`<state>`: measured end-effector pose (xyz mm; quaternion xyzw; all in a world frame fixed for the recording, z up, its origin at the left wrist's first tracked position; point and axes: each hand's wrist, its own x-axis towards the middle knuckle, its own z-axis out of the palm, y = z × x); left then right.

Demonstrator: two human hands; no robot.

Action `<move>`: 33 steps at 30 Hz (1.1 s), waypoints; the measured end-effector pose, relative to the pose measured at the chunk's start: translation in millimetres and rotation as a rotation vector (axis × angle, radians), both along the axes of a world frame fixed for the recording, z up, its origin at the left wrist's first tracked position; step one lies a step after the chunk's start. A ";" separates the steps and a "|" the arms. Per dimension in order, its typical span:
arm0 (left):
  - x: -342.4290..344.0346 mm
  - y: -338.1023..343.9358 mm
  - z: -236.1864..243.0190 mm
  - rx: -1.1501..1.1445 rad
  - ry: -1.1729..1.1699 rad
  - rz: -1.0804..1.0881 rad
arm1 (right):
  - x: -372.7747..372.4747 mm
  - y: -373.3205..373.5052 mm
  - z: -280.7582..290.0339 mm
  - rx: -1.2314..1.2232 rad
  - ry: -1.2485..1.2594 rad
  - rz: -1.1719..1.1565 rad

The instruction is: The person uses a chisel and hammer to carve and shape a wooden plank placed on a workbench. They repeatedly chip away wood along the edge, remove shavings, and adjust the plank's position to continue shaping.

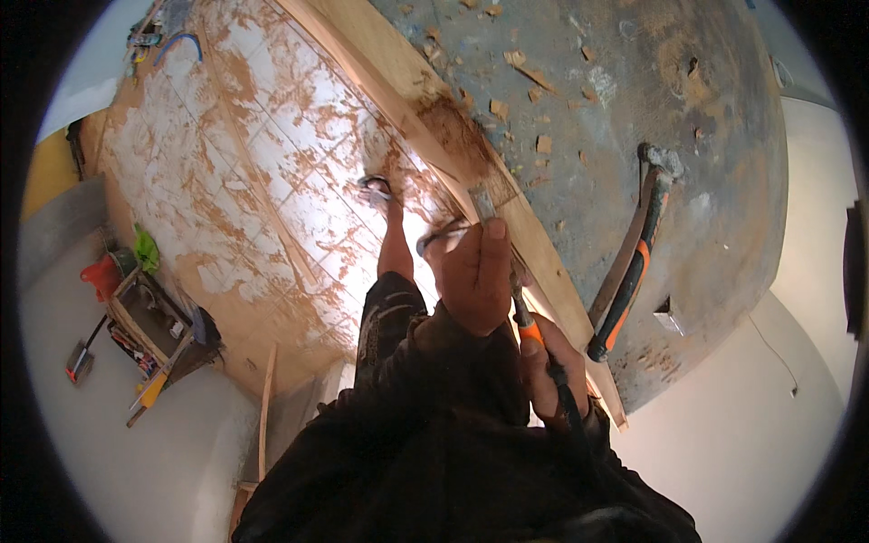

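Looking down, I see both my grips closed on a slim chisel (530,334) with an orange and black handle. It sits in front of my body, slanting up and leftward along the edge of a pale wooden board (536,242). My left grip (474,277) is wrapped round the metal part, thumb pointing toward the flat blade tip near the wood; my right grip (540,387) holds the handle, fingers curled around it. I judge the chisel light to moderate in weight and stiff, with bare metal likelier to slip than the handle. The handle looks the surest place to hold; the blade end calls for care, as it may be sharp. Right of the board, a hammer (628,291) and scattered wood chips (543,145) lie on the grey worktop (724,231).
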<state>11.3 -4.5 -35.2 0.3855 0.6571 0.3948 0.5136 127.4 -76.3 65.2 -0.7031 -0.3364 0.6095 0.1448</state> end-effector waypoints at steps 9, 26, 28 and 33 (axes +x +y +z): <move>-12.7 6.5 2.0 -0.046 -0.337 -0.073 | -1.1 6.5 3.3 -0.031 -0.039 0.054; -20.3 33.4 -1.7 -0.011 -0.270 0.037 | -16.8 -1.0 4.4 0.068 -0.010 -0.011; -15.1 20.7 4.8 -0.019 -0.261 0.072 | -17.0 4.0 4.2 0.037 0.023 -0.033; -17.3 39.2 16.4 -0.187 -0.521 0.194 | -22.1 31.3 0.1 -0.044 0.074 -0.005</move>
